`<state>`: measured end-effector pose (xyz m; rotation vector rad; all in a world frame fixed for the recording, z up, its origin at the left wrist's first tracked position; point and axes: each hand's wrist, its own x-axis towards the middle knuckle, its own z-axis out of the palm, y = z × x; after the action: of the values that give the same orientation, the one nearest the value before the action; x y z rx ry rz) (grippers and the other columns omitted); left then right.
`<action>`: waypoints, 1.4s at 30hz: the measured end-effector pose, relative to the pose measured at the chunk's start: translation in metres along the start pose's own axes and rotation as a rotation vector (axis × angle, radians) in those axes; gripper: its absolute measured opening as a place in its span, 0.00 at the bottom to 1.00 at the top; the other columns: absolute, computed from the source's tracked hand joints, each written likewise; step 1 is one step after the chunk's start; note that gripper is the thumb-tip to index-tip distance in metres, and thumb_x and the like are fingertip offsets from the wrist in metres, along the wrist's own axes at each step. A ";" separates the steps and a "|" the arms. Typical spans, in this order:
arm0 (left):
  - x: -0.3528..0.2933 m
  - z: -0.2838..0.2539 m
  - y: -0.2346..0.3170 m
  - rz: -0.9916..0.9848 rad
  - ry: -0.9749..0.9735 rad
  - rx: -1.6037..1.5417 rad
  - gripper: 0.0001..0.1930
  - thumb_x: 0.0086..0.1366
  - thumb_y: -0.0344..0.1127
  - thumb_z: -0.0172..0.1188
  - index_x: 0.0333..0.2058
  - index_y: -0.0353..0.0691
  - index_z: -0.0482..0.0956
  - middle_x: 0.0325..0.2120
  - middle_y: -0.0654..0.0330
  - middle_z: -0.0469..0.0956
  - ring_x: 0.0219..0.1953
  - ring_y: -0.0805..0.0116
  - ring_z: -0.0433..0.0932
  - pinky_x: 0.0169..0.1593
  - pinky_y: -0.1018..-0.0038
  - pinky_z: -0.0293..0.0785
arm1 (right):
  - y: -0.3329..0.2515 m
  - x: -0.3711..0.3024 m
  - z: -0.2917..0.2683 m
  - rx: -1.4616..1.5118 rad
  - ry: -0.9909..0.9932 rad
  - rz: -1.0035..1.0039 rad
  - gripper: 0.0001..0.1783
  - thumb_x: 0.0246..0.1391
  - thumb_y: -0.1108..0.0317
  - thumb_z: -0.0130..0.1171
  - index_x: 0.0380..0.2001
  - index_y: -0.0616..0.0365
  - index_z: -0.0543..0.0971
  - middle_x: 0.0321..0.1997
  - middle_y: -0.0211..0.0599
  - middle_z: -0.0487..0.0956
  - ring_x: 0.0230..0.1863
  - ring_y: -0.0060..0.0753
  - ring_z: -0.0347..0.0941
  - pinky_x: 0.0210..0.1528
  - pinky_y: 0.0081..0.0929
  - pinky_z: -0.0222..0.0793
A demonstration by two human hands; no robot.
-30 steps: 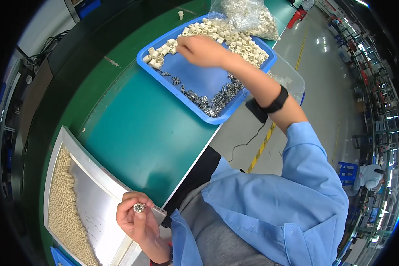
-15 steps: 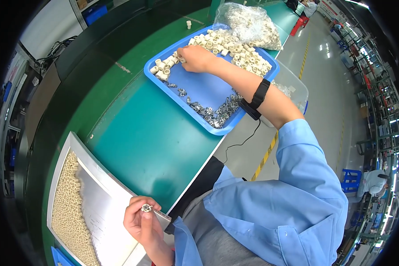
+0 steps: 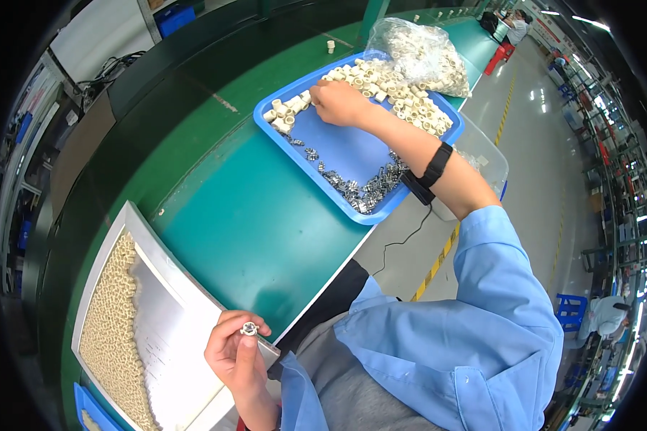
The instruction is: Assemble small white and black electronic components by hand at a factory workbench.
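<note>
My left hand [image 3: 231, 353], low in the head view, pinches a small round cream fitting [image 3: 249, 328] between thumb and fingers. Shiny metal shows inside its upturned end. My right hand [image 3: 340, 104] reaches into a blue tray [image 3: 316, 176], fingers closed together at the edge of the cream cylindrical fittings [image 3: 289, 111]. Whatever its fingertips hold is hidden among those pieces. Small silver metal clips [image 3: 366, 194] lie heaped along the tray's near side, with a few scattered toward its left. Bare blue tray bottom lies between the clips and the cream pieces.
A clear plastic bag [image 3: 417, 54] of cream fittings rests at the tray's far end. At lower left, a white-framed box [image 3: 176, 266] holds many packed cream pieces [image 3: 111, 323]. A clear bin [image 3: 492, 158] stands right of the green table [image 3: 266, 223]. A cable hangs from my right wristband [image 3: 435, 165].
The whole view has shifted slightly, so the tray appears further right. My right hand stays among the cream fittings. The fitting in my left hand has tilted a little, showing its end more squarely.
</note>
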<state>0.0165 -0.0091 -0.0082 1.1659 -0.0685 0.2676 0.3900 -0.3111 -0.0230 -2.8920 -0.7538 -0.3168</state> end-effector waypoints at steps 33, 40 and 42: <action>0.027 0.013 0.000 -0.164 -0.028 -0.153 0.11 0.71 0.24 0.57 0.50 0.26 0.78 0.40 0.54 0.80 0.40 0.68 0.79 0.46 0.73 0.76 | -0.218 -0.127 -0.074 1.257 0.001 -0.692 0.13 0.57 0.79 0.65 0.46 0.65 0.83 0.27 0.37 0.82 0.24 0.29 0.75 0.23 0.26 0.68; 0.026 0.013 0.002 -0.186 -0.049 -0.226 0.12 0.70 0.23 0.56 0.50 0.26 0.78 0.39 0.53 0.80 0.39 0.68 0.79 0.45 0.73 0.75 | -0.211 -0.126 -0.094 1.220 -0.144 -0.594 0.16 0.53 0.78 0.70 0.46 0.67 0.83 0.27 0.36 0.82 0.27 0.25 0.78 0.28 0.23 0.72; 0.026 0.014 0.002 -0.170 -0.060 -0.208 0.12 0.70 0.23 0.56 0.50 0.26 0.78 0.39 0.53 0.80 0.39 0.69 0.79 0.45 0.73 0.75 | -0.213 -0.128 -0.092 1.292 -0.147 -0.538 0.15 0.53 0.78 0.70 0.45 0.67 0.83 0.27 0.35 0.82 0.27 0.23 0.78 0.28 0.22 0.71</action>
<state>0.0424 -0.0164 0.0039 0.9661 -0.0486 0.0731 0.1603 -0.2032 0.0523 -1.4893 -1.1587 0.2727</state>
